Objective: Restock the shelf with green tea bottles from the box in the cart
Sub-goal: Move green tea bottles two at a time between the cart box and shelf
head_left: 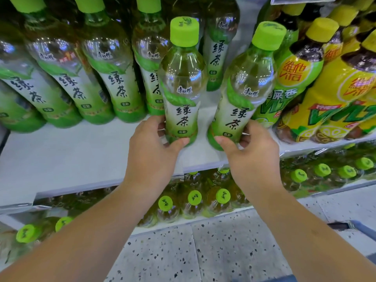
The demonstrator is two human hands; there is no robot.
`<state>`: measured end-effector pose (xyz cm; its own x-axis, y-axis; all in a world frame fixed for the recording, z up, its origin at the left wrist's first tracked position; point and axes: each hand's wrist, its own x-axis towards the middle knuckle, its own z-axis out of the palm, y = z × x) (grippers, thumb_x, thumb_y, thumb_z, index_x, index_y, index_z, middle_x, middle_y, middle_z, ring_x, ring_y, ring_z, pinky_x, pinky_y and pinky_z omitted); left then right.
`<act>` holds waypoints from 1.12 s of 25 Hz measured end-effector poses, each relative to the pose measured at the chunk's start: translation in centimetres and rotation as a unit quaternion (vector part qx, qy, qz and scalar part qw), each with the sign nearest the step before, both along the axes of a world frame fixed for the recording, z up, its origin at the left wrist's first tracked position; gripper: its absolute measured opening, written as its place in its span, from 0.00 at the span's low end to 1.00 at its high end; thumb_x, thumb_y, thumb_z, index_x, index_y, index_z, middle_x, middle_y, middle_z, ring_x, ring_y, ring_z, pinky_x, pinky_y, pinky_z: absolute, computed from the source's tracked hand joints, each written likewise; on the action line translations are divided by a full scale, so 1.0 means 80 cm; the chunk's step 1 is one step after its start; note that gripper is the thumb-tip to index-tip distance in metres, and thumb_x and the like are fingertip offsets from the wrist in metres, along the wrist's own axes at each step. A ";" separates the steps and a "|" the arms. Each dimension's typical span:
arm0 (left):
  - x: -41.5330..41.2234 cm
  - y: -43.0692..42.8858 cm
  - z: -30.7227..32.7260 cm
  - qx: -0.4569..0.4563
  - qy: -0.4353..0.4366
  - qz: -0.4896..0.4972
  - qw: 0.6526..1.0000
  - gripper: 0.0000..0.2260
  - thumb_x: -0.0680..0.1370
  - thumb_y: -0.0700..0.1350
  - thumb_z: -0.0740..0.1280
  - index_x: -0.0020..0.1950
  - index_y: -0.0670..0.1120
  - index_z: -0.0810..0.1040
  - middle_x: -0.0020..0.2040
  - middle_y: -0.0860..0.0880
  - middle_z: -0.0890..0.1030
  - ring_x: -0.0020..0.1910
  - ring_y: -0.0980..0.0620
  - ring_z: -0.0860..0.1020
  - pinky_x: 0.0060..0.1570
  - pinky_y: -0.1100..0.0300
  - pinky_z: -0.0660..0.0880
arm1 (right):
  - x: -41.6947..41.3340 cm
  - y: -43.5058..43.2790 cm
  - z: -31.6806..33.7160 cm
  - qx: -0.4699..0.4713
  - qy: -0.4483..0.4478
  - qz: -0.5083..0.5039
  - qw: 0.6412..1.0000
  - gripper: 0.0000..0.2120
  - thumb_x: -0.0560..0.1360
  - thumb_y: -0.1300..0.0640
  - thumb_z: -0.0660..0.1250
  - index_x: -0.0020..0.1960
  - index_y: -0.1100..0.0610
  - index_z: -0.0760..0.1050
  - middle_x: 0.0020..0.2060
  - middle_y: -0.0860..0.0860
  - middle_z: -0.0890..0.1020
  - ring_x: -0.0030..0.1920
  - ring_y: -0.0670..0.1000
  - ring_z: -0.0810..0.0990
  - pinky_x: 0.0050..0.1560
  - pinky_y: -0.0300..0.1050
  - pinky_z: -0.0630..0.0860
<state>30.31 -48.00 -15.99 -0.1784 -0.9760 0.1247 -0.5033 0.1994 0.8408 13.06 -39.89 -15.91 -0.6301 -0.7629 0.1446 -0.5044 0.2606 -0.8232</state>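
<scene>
- 2 green tea bottles are upright at the front of the white shelf (pixel 81 155), near each other but apart: the left bottle (pixel 182 82) and the right bottle (pixel 247 84), which tilts slightly right.
- The left hand (pixel 154 147) grips the left bottle at its base, thumb curled across the front, fingers wrapped round behind.
- The right hand (pixel 252 153) grips the right bottle's base the same way.
- Whether either base rests on the shelf, I cannot tell.
- More green tea bottles (pixel 114 78) line the back; yellow bottles (pixel 333 94) stand at the right.
</scene>
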 end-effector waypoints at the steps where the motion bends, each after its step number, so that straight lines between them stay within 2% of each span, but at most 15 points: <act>1: -0.005 -0.002 0.002 0.003 0.003 0.001 1.000 0.19 0.71 0.49 0.80 0.58 0.54 0.78 0.53 0.58 0.81 0.52 0.64 0.79 0.46 0.82 0.69 | 0.000 -0.003 0.001 0.002 0.006 -0.003 1.000 0.15 0.72 0.47 0.76 0.55 0.48 0.76 0.49 0.45 0.81 0.48 0.44 0.79 0.47 0.38 0.74; 3: -0.016 -0.009 0.009 0.003 -0.005 -0.006 1.000 0.18 0.71 0.48 0.81 0.55 0.55 0.76 0.50 0.59 0.81 0.48 0.64 0.79 0.45 0.78 0.71 | -0.002 -0.013 0.005 0.009 0.002 -0.017 1.000 0.19 0.72 0.49 0.77 0.57 0.50 0.73 0.46 0.42 0.80 0.46 0.44 0.79 0.45 0.39 0.73; 4: -0.023 -0.013 0.011 -0.002 -0.016 -0.011 1.000 0.17 0.71 0.47 0.81 0.53 0.54 0.76 0.50 0.57 0.82 0.47 0.60 0.79 0.46 0.74 0.74 | -0.003 -0.021 0.006 0.013 -0.002 -0.024 1.000 0.20 0.72 0.50 0.78 0.58 0.51 0.71 0.44 0.39 0.78 0.44 0.43 0.78 0.44 0.39 0.73; 6: -0.034 -0.024 0.017 -0.014 -0.045 -0.016 0.999 0.15 0.71 0.47 0.80 0.50 0.48 0.77 0.50 0.51 0.82 0.48 0.52 0.80 0.49 0.57 0.79 | -0.006 -0.038 0.007 0.025 0.006 -0.025 0.999 0.19 0.74 0.52 0.77 0.57 0.52 0.70 0.41 0.37 0.76 0.40 0.42 0.77 0.39 0.38 0.70; 7: -0.038 -0.029 0.021 -0.020 -0.067 -0.017 0.997 0.15 0.71 0.48 0.80 0.51 0.45 0.79 0.50 0.48 0.82 0.48 0.49 0.80 0.49 0.52 0.79 | -0.007 -0.046 0.006 0.027 0.010 -0.027 0.999 0.17 0.75 0.52 0.76 0.55 0.53 0.70 0.41 0.39 0.76 0.40 0.45 0.76 0.38 0.38 0.68; 9: -0.047 -0.038 0.026 -0.036 -0.121 -0.019 0.992 0.17 0.72 0.50 0.79 0.52 0.42 0.79 0.49 0.46 0.81 0.49 0.44 0.80 0.47 0.50 0.77 | -0.008 -0.061 0.005 0.021 0.016 -0.038 0.999 0.15 0.75 0.53 0.75 0.55 0.55 0.71 0.45 0.46 0.78 0.46 0.49 0.75 0.41 0.39 0.66; 11: -0.058 -0.043 0.032 -0.046 -0.180 -0.018 0.982 0.18 0.75 0.51 0.77 0.49 0.42 0.73 0.46 0.47 0.79 0.48 0.40 0.80 0.40 0.52 0.71 | -0.007 -0.073 0.005 0.017 0.034 -0.050 0.998 0.16 0.76 0.55 0.74 0.59 0.60 0.73 0.53 0.53 0.79 0.53 0.54 0.75 0.46 0.40 0.65; 14: -0.077 -0.048 0.035 -0.032 -0.221 -0.004 0.975 0.19 0.78 0.47 0.75 0.50 0.45 0.64 0.40 0.48 0.71 0.51 0.38 0.81 0.40 0.54 0.65 | -0.007 -0.088 0.006 0.035 0.053 -0.056 0.996 0.17 0.78 0.56 0.71 0.61 0.63 0.72 0.58 0.58 0.77 0.59 0.58 0.75 0.50 0.43 0.66; 17: -0.088 -0.052 0.034 -0.018 -0.218 0.000 0.976 0.19 0.79 0.44 0.74 0.50 0.44 0.61 0.34 0.54 0.62 0.51 0.39 0.81 0.39 0.53 0.65 | -0.010 -0.099 0.008 0.061 0.077 -0.054 0.994 0.16 0.80 0.56 0.69 0.61 0.63 0.70 0.58 0.58 0.77 0.61 0.58 0.75 0.49 0.43 0.65; 20: -0.092 -0.053 0.031 -0.034 -0.201 0.001 0.979 0.19 0.79 0.41 0.73 0.50 0.44 0.60 0.33 0.57 0.61 0.48 0.42 0.82 0.39 0.54 0.66 | -0.012 -0.106 0.013 0.066 0.084 -0.047 0.993 0.19 0.80 0.57 0.69 0.65 0.63 0.67 0.57 0.60 0.78 0.60 0.60 0.76 0.51 0.46 0.68; 21: -0.094 -0.053 0.031 -0.037 -0.192 0.004 0.981 0.19 0.80 0.40 0.72 0.50 0.44 0.60 0.33 0.58 0.61 0.43 0.45 0.81 0.38 0.55 0.66 | -0.012 -0.107 0.015 0.064 0.081 -0.048 0.994 0.22 0.80 0.57 0.69 0.68 0.63 0.66 0.56 0.60 0.78 0.59 0.60 0.77 0.51 0.48 0.70; 23: -0.095 -0.053 0.028 -0.040 -0.169 0.014 0.985 0.19 0.79 0.39 0.72 0.50 0.45 0.59 0.33 0.59 0.62 0.31 0.59 0.71 0.36 0.56 0.66 | -0.013 -0.110 0.017 0.057 0.073 -0.051 0.994 0.26 0.79 0.58 0.69 0.71 0.63 0.62 0.52 0.59 0.77 0.56 0.62 0.78 0.48 0.50 0.71; 24: -0.096 -0.054 0.028 -0.041 -0.159 0.019 0.986 0.19 0.79 0.38 0.72 0.51 0.46 0.59 0.33 0.60 0.62 0.29 0.64 0.64 0.34 0.58 0.65 | -0.013 -0.112 0.018 0.057 0.073 -0.051 0.994 0.26 0.79 0.58 0.69 0.71 0.63 0.62 0.49 0.57 0.75 0.56 0.63 0.78 0.47 0.50 0.71; 25: -0.097 -0.055 0.028 -0.041 -0.156 0.022 0.987 0.20 0.79 0.38 0.72 0.51 0.46 0.58 0.33 0.60 0.62 0.29 0.67 0.60 0.31 0.60 0.63 | -0.015 -0.114 0.017 0.060 0.073 -0.049 0.994 0.25 0.79 0.58 0.69 0.71 0.63 0.62 0.47 0.55 0.73 0.55 0.63 0.79 0.47 0.50 0.71; 28: -0.100 -0.062 0.030 -0.034 -0.167 0.027 0.985 0.20 0.80 0.38 0.71 0.53 0.47 0.58 0.33 0.60 0.62 0.29 0.67 0.58 0.29 0.62 0.63 | -0.020 -0.119 0.015 0.070 0.068 -0.047 0.994 0.22 0.79 0.57 0.69 0.68 0.63 0.64 0.45 0.52 0.69 0.55 0.62 0.78 0.45 0.49 0.69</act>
